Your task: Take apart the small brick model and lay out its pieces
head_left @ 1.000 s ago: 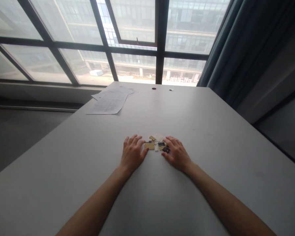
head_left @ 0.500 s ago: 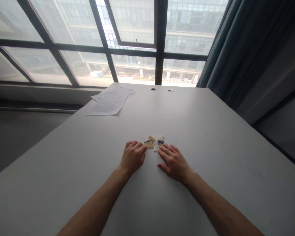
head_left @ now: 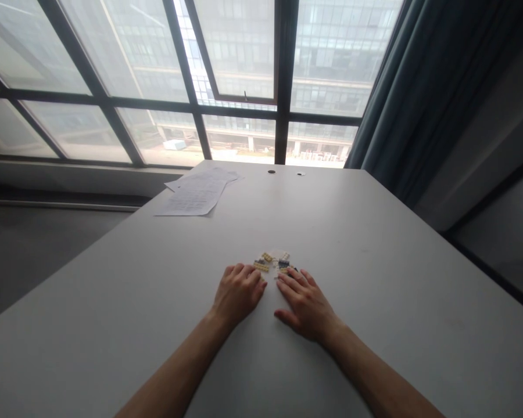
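On the bench (head_left: 270,366), the right hand (head_left: 307,306), spread loosely, partly hides studded bricks (head_left: 283,263); whether the curled left hand (head_left: 239,294) grasps any, I cannot tell.

The left forearm (head_left: 192,360) is bare and slender, smooth in outline, tapering gradually to a narrow wrist (head_left: 217,316). The right forearm (head_left: 362,366) has the same slim build. The left hand (head_left: 237,295) and right hand (head_left: 307,307) are bare too, with slender, rounded fingers (head_left: 289,288); the nails are too small to make out.
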Tool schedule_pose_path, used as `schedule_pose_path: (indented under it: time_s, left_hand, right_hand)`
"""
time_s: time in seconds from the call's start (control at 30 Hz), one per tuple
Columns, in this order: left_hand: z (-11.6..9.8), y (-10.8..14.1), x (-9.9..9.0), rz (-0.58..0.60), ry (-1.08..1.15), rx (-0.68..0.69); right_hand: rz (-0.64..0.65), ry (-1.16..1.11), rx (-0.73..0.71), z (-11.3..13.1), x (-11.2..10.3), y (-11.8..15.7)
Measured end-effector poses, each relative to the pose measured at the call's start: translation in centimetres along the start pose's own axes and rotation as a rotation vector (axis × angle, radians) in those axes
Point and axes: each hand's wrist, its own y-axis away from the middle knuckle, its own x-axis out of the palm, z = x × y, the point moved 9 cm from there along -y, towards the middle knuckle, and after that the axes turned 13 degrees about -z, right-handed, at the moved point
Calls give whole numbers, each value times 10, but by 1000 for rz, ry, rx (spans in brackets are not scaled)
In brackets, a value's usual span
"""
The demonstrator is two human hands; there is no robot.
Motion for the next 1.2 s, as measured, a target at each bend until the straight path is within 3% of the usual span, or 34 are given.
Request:
schedule_pose_path:
  time_s: [0.37, 0.83, 1.03, 1.2]
  left_hand:
    - [15, 4, -2, -36, -19, -167]
    - [40, 13, 4, -66, 128, -368]
    - [41, 13, 4, -44, 221, -347]
    - [20, 25, -6, 9, 364, -265]
  right_hand:
    - [-39, 31, 69, -5, 2, 0]
    - [-102, 1, 103, -5, -8, -1]
    - [-129, -2, 102, -5, -10, -2]
    - [-141, -12, 106, -6, -12, -2]
